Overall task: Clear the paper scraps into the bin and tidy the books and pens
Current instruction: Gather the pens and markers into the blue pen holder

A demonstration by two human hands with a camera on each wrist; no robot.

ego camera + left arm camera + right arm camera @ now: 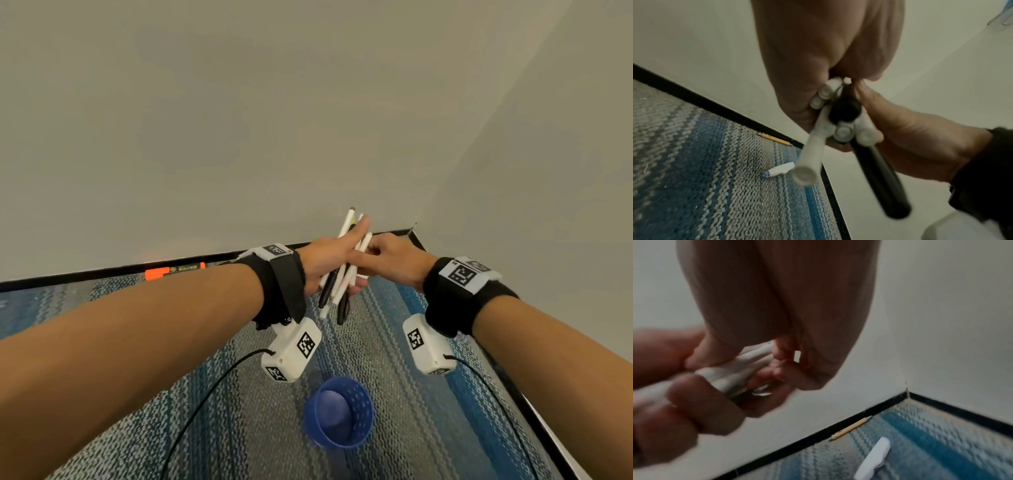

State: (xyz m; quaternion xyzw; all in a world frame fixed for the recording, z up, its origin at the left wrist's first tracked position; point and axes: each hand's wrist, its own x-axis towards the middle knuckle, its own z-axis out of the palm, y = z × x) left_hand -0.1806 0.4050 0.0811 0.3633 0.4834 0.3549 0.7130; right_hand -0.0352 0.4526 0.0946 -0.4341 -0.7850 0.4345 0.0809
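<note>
We've got both hands, left hand [320, 262] and right hand [394, 260], gripping the pen bundle [342, 270]; only our wrist cams catch the pencil [774, 138] by the baseboard [715, 104], the head cam the blue bin [339, 413] on striped carpet [212, 428].

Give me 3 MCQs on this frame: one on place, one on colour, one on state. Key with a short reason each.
1. Where is the pencil?
A. In the cup
B. On the carpet, along the black baseboard
C. In the left hand

2. What colour is the perforated cup on the carpet?
A. Blue
B. Orange
C. White

3. What are both hands doing?
A. Resting flat on the carpet
B. Hanging idle
C. Holding a bundle of pens above the floor

Key:
1 B: both wrist views show the pencil lying against the baseboard near the corner.
2 A: the head view shows a blue cup below the wrists.
3 C: the left hand grips the bundle of pens, white and black, while the right hand pinches it from the other side.
</note>
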